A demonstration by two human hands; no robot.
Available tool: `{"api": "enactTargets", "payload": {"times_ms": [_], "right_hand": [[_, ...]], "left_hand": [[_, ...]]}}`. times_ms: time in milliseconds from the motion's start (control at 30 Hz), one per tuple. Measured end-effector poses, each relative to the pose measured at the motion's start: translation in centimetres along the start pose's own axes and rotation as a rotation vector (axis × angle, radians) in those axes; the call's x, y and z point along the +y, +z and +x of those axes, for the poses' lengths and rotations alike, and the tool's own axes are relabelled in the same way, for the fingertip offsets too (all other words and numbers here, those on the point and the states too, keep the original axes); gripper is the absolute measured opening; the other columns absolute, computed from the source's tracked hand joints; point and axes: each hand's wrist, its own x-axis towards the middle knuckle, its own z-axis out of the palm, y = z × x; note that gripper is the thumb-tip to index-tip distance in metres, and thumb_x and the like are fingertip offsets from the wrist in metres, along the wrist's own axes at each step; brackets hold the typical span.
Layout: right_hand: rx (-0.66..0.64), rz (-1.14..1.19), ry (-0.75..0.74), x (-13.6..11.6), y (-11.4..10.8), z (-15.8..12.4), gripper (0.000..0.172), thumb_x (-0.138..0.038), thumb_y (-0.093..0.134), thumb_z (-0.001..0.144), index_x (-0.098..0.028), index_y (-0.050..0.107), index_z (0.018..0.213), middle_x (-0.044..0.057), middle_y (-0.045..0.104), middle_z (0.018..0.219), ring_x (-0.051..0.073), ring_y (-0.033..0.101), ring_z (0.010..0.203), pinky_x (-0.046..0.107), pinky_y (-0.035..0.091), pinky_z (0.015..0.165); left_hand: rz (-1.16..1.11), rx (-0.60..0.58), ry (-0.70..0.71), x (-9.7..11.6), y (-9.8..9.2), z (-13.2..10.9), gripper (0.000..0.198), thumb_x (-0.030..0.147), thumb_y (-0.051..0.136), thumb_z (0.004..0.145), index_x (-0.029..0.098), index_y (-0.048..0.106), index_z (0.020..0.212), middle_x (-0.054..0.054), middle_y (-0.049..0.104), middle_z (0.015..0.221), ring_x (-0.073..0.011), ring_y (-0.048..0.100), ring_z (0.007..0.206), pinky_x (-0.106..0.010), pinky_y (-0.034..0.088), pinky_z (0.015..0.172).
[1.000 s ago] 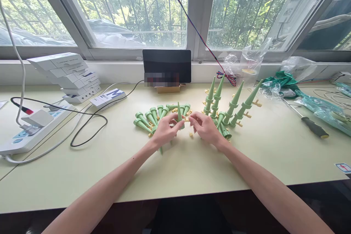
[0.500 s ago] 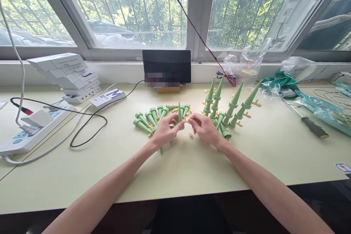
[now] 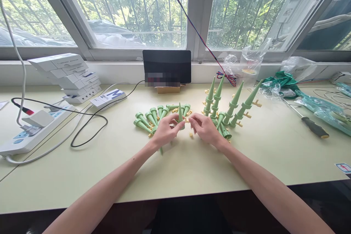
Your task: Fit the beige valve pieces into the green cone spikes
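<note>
My left hand (image 3: 168, 129) is closed around a green plastic watering spike (image 3: 180, 111), which points upward. A small yellow valve (image 3: 187, 120) sticks out from the spike's right side. The fingertips of my right hand (image 3: 203, 128) pinch that valve's outer end. Below, between my hands, a loose yellow piece (image 3: 191, 135) lies on the table. More green spikes (image 3: 150, 117) lie fanned out beyond my left hand, several with yellow valves. Beyond my right hand, stacked green spikes (image 3: 233, 108) stand upright with yellow valves at their sides.
A dark tablet (image 3: 166, 65) stands at the back. White boxes (image 3: 68, 71), a power strip (image 3: 33, 131) and cables occupy the left. A screwdriver (image 3: 312, 126) and green plastic packaging (image 3: 320, 106) lie on the right. The table's (image 3: 208, 175) front edge runs below my forearms.
Hardly anything differs. The fingers of my right hand have shifted very slightly at the valve, and the view has moved a touch.
</note>
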Motion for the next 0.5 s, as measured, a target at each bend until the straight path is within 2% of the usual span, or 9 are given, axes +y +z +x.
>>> {"api": "enactTargets", "payload": {"times_ms": [100, 200, 500], "right_hand": [[0.006, 0.039, -0.003, -0.01, 0.00, 0.02, 0.021, -0.038, 0.051, 0.096, -0.020, 0.059, 0.089, 0.000, 0.061, 0.077, 0.013, 0.053, 0.060, 0.027, 0.040, 0.057], [0.000, 0.044, 0.003, 0.02, 0.00, 0.02, 0.019, -0.038, 0.054, 0.094, -0.020, 0.059, 0.090, 0.001, 0.062, 0.078, 0.014, 0.054, 0.060, 0.027, 0.041, 0.057], [-0.015, 0.015, 0.010, -0.14, -0.07, -0.12, 0.018, -0.034, 0.050, 0.095, -0.020, 0.057, 0.085, -0.003, 0.055, 0.061, 0.013, 0.048, 0.055, 0.027, 0.039, 0.058]], "left_hand": [[-0.006, 0.007, -0.016, 0.17, -0.06, 0.03, 0.028, 0.042, 0.062, 0.087, 0.017, 0.067, 0.098, -0.005, 0.062, 0.086, -0.0118, 0.055, 0.061, -0.020, 0.046, 0.042], [-0.023, 0.003, -0.015, 0.21, -0.08, 0.08, 0.027, 0.041, 0.063, 0.086, 0.018, 0.067, 0.098, -0.006, 0.063, 0.092, -0.0123, 0.056, 0.064, -0.020, 0.047, 0.042], [-0.006, 0.001, 0.010, -0.24, -0.11, 0.03, 0.026, 0.044, 0.063, 0.085, 0.018, 0.064, 0.089, -0.004, 0.060, 0.083, -0.0128, 0.057, 0.065, -0.019, 0.046, 0.041]]}}
